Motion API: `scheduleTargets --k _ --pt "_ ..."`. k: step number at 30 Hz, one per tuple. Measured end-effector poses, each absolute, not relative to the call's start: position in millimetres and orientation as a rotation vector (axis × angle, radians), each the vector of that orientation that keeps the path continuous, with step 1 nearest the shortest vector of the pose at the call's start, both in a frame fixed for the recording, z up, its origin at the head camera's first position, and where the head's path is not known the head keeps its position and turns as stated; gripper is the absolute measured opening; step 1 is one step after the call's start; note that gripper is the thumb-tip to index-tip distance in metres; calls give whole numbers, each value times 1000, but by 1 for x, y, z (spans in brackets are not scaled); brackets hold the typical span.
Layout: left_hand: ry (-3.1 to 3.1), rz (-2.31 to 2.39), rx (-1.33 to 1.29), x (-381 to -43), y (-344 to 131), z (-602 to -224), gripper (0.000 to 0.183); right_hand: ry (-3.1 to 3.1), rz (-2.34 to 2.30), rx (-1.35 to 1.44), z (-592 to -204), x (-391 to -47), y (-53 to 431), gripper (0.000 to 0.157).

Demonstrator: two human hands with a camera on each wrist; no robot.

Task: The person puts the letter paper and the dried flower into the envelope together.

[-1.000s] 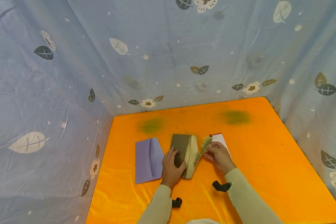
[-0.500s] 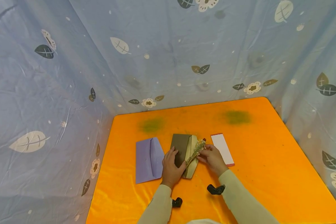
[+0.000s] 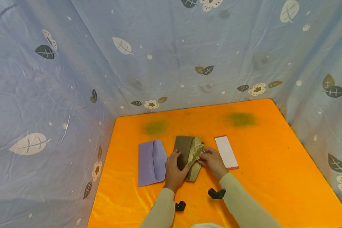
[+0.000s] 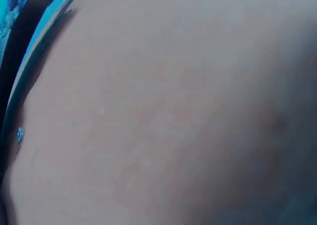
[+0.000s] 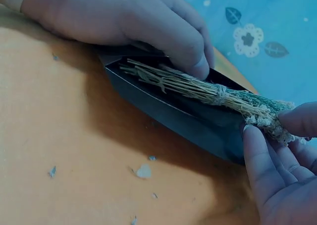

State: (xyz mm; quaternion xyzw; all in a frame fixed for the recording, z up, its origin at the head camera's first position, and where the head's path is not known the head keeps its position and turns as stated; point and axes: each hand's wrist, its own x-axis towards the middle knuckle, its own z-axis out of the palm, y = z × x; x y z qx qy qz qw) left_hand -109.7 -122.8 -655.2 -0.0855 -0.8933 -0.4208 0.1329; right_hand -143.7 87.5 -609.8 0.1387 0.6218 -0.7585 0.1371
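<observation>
A small bundle of dried flowers (image 3: 198,152), tied round its stems, lies across the mouth of a dark olive envelope (image 3: 183,146). My right hand (image 3: 213,161) pinches the blossoms between thumb and fingers. In the right wrist view the tied stems (image 5: 193,87) lie lengthwise within the gaping mouth, above the unfolded flap (image 5: 163,105). My left hand (image 3: 175,172) grips the envelope's front panel, fingers on top and thumb at the mouth beside the stems. Blurred skin fills most of the left wrist view.
A purple envelope (image 3: 146,163) with its flap unfolded lies left of the olive one. On the right is a white card strip (image 3: 226,152) with red ends. Small plant bits (image 5: 143,171) dot the orange tabletop (image 3: 276,177). Patterned blue curtains (image 3: 171,47) surround the table.
My right hand has carried the dried flower bundle leftward from over the white strip to the olive envelope's mouth, uncovering the strip. My left hand has stayed on the envelope.
</observation>
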Motion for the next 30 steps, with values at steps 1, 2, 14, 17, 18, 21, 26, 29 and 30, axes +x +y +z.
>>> scheduleTargets --k 1,2,14,17,18,21,26,29,30 --pt "-2580 -1225 -252 -110 -123 -655 62 1806 -2189 395 -609 -143 86 38" --pt "-2570 -1225 -255 -110 -123 -655 63 1813 -2178 400 -608 -143 84 38" --pt "-2531 -1239 -259 -111 -125 -657 63 1831 -2117 394 -606 -146 69 41" --pt "-2530 -1237 -265 -110 -125 -658 63 1844 -2085 377 -608 -147 68 46" --pt "-2530 -1236 -266 -110 -125 -658 62 1854 -2073 366 -608 -146 69 48" --pt "-2527 -1239 -271 -110 -125 -658 62 1865 -2053 364 -607 -145 72 53" --pt "-2518 -1221 -262 -111 -125 -660 62 1860 -2051 360 -601 -142 78 54" --pt "-2506 -1215 -265 -111 -125 -661 62 1838 -2057 357 -597 -141 77 52" --pt "-2503 -1215 -266 -111 -125 -661 62 1829 -2058 355 -596 -140 77 51"
